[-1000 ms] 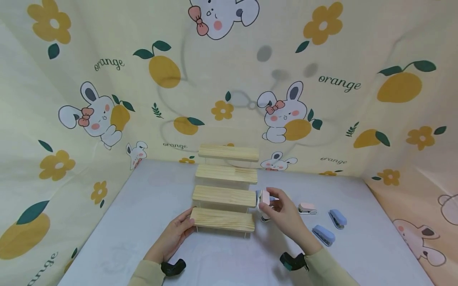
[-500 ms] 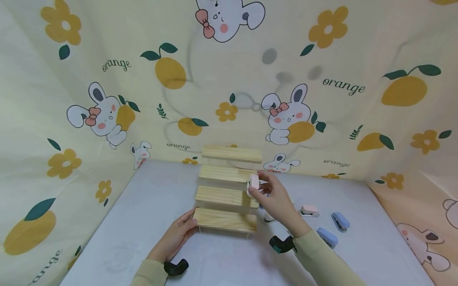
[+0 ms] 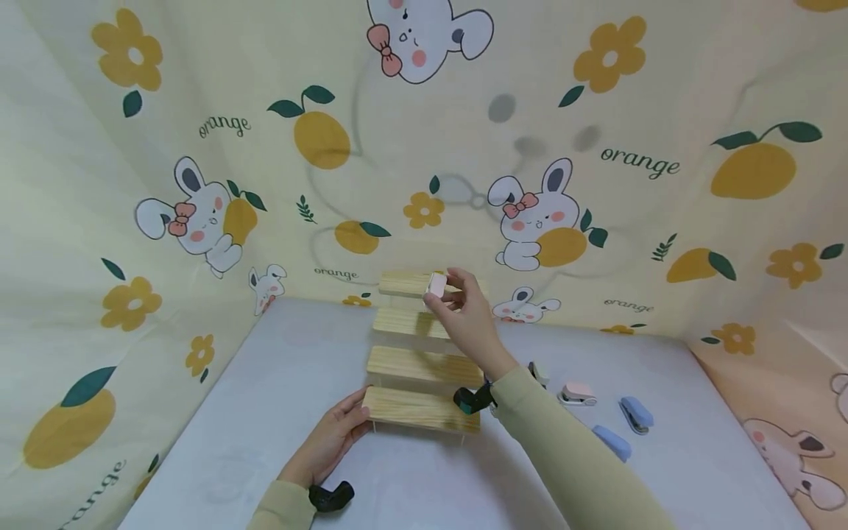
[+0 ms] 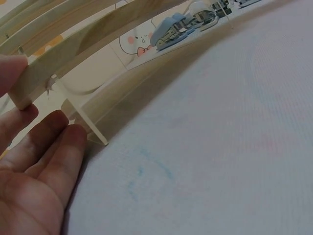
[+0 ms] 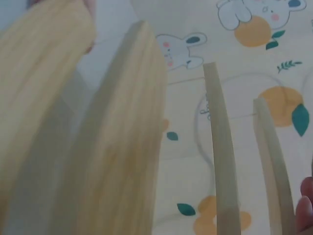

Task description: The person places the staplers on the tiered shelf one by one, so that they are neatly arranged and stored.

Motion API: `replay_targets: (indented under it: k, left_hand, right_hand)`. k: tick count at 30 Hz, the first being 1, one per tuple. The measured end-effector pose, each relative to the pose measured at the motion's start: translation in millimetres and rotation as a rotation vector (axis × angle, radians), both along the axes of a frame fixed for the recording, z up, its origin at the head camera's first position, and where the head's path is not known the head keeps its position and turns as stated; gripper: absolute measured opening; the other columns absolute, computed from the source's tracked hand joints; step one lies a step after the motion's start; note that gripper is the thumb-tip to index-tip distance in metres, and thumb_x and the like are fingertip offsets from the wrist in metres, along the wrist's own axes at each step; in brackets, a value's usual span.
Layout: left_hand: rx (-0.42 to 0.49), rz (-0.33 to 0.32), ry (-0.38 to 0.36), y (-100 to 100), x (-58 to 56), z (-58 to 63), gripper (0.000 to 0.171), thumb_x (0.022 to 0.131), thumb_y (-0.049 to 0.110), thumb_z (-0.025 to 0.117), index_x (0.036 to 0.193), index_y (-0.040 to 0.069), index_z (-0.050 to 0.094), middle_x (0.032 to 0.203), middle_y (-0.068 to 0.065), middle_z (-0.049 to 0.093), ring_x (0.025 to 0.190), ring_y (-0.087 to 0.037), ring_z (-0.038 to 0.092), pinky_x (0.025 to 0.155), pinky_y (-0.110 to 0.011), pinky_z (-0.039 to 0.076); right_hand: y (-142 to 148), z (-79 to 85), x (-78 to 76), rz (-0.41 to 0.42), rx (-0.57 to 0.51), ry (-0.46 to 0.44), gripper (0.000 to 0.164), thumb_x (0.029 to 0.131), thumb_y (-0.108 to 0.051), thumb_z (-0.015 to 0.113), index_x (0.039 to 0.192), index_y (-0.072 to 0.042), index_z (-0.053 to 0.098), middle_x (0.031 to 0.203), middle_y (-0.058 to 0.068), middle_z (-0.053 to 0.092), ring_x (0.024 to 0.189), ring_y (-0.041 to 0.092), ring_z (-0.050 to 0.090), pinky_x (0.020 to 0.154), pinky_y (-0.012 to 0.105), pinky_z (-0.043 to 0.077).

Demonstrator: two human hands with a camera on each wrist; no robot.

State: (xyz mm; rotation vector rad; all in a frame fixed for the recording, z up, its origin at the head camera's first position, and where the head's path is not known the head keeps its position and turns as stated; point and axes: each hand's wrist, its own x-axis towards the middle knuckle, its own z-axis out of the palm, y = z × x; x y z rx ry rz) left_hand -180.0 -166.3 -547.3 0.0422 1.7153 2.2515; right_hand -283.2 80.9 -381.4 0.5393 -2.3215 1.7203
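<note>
A stepped wooden display rack [image 3: 424, 408] with pale plank tiers on thin clear supports stands on the table. My left hand [image 3: 334, 434] grips the left end of its lowest plank; in the left wrist view the thumb lies on top and a finger beneath. My right hand [image 3: 472, 320] pinches a small pink and white stapler [image 3: 436, 285] between thumb and fingers, at the highest tier. Whether the stapler touches that plank I cannot tell. In the right wrist view only fingertips [image 5: 305, 205] show at the right edge, past the planks.
Right of the rack lie a pink stapler [image 3: 578, 393], a blue stapler [image 3: 637, 414] and another blue stapler [image 3: 612, 443], partly behind the right sleeve. A further pale stapler [image 3: 539, 373] is mostly hidden by the arm. A patterned cloth [image 3: 397, 147] rises behind the table [image 3: 265, 383].
My right hand has lifted the pink stapler from beside the rack's right side, up and leftward to the top tier. The left hand keeps its grip on the lowest plank.
</note>
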Motion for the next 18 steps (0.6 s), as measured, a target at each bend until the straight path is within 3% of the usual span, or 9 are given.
replay_targets:
  k: [8,14,18]
  left_hand:
    - [0.005,-0.015,0.004,-1,-2.4,-5.4,0.068,0.098,0.026,0.058,0.152,0.003,0.024,0.153,-0.021,0.028,0.136,-0.028,0.036,0.106,-0.03,0.039]
    - [0.007,-0.009,-0.006,0,-2.0,-3.0,0.07,0.097,0.028,0.059,0.152,0.002,0.024,0.153,-0.022,0.027,0.137,-0.028,0.035,0.108,-0.033,0.037]
    - [-0.003,-0.012,-0.005,-1,-1.5,-0.1,0.071,0.097,0.03,0.059,0.152,0.002,0.024,0.154,-0.021,0.027,0.137,-0.029,0.035,0.109,-0.035,0.036]
  right_hand:
    - [-30,5.6,-29.1,-0.005,0.096,-0.014,0.077,0.087,-0.049,0.068,0.146,-0.012,0.034,0.134,0.004,0.05,0.1,0.016,0.057,0.083,0.033,0.053]
    - [-41,8.6,-41.1,0.019,0.178,-0.063,0.077,0.087,-0.051,0.067,0.146,-0.016,0.033,0.134,0.005,0.052,0.088,0.019,0.054,0.069,0.03,0.051]
    - [-45,9.4,-44.9,0.006,0.251,-0.076,0.077,0.086,-0.054,0.066,0.146,-0.018,0.033,0.135,0.006,0.053,0.091,0.018,0.055,0.071,0.029,0.052]
